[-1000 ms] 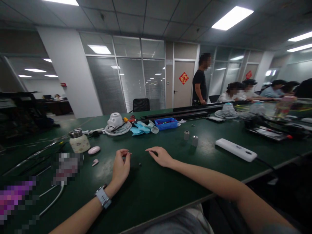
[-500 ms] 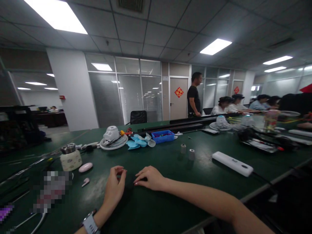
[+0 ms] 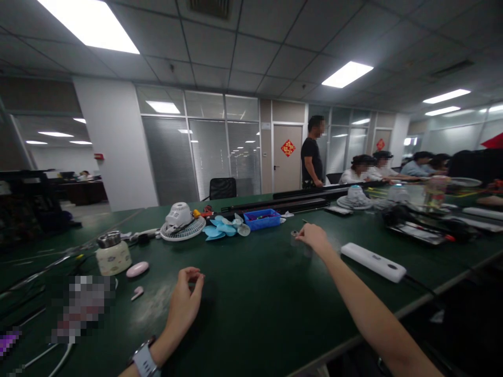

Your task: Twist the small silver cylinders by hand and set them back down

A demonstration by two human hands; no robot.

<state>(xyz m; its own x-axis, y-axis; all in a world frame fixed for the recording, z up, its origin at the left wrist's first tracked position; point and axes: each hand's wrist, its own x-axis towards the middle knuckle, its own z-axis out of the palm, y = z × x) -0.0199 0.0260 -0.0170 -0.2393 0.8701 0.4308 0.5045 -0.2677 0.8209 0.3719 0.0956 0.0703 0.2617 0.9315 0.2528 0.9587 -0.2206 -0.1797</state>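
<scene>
My left hand (image 3: 186, 298), with a watch (image 3: 145, 360) on its wrist, hovers over the green table (image 3: 243, 309). Its fingers curl toward the thumb in a pinch; whatever may be between the tips is too small to make out. My right hand (image 3: 314, 238) reaches forward and right, its fingertips together at the top of a small silver metal cylinder (image 3: 294, 238). A second small metal cylinder (image 3: 307, 252) shows faintly below the hand, mostly covered by it.
Beyond my hands lie a white fan part (image 3: 181, 225), blue fan blades (image 3: 222, 228) and a blue bin (image 3: 261, 220). A white power strip (image 3: 373, 262) lies right of my forearm. Left are a jar (image 3: 113, 254), a pink case (image 3: 137, 269) and an earbud (image 3: 137, 293). People sit farther right; one stands.
My right hand has moved from beside my left hand, forward and right to the small metal cylinders. My left hand has stayed in place.
</scene>
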